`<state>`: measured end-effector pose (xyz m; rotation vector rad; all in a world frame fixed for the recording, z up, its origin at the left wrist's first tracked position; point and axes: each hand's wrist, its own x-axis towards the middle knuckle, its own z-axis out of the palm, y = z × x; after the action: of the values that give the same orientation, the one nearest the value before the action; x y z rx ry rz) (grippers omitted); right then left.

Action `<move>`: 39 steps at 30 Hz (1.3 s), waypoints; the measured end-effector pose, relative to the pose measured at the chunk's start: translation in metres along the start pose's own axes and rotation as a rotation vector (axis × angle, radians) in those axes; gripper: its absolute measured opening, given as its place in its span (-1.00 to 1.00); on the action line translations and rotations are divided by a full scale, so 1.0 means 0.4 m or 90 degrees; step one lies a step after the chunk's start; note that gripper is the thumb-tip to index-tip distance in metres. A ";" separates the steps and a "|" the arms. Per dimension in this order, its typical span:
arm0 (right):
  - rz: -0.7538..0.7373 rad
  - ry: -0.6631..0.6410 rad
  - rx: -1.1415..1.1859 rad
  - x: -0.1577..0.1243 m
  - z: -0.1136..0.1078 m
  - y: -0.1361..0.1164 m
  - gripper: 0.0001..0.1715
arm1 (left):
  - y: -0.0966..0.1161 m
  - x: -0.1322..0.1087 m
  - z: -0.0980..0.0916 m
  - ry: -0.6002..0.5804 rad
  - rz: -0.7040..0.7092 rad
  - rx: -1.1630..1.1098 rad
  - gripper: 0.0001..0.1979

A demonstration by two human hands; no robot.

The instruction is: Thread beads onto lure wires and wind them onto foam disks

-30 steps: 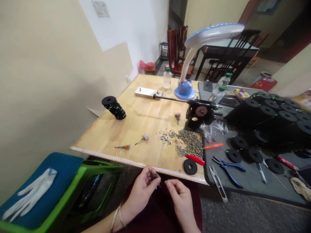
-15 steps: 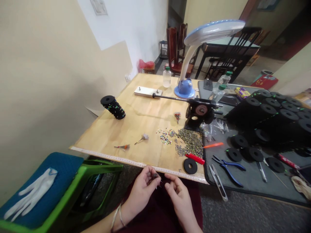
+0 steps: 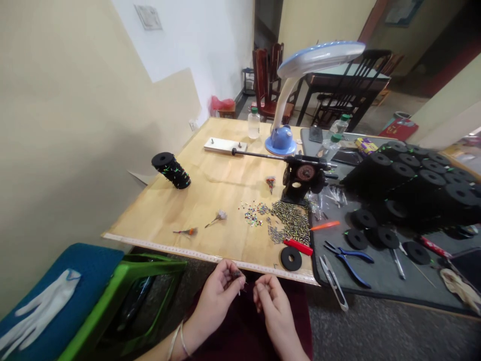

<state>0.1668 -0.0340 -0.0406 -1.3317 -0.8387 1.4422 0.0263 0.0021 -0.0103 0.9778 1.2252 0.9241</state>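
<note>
Just off the table's front edge, my left hand (image 3: 221, 288) pinches a small dark item (image 3: 238, 274), too small to make out. Close beside it on the right is my right hand (image 3: 273, 301), thumb and fingers pressed together; whatever it may hold is too small to see. The two hands are apart. Behind them on the wooden table (image 3: 210, 200) lie small feathery bundles, one orange-tipped (image 3: 191, 231) and one whitish (image 3: 221, 215). A black foam ring (image 3: 291, 258) and a red lighter-like object (image 3: 298, 246) are near my right hand, by a pile of small metallic pieces (image 3: 293, 220).
A black clamp device (image 3: 303, 175) with a long rod stands before a blue lamp (image 3: 281, 139). Blue pliers (image 3: 349, 258), snips (image 3: 334, 283) and stacked black foam rolls (image 3: 413, 175) are on the grey mat at right. One foam roll (image 3: 172, 170) stands at left.
My right hand's fingers have drawn together and its thumb has closed in. The view has shifted slightly, and the table objects appear a little further left and lower.
</note>
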 end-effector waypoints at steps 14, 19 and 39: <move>-0.003 0.020 -0.002 0.005 -0.004 0.003 -0.57 | 0.002 0.000 0.003 0.008 -0.004 -0.034 -0.76; -0.019 0.029 -0.029 0.003 -0.009 0.003 -0.60 | -0.001 -0.002 0.000 -0.001 -0.002 -0.028 -0.77; 0.023 0.056 -0.045 -0.004 -0.008 -0.014 -0.66 | -0.006 0.004 0.002 -0.002 0.017 -0.019 -0.81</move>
<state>0.1710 -0.0342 -0.0355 -1.4597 -0.8179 1.3816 0.0275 0.0028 -0.0128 0.9739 1.1949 0.9595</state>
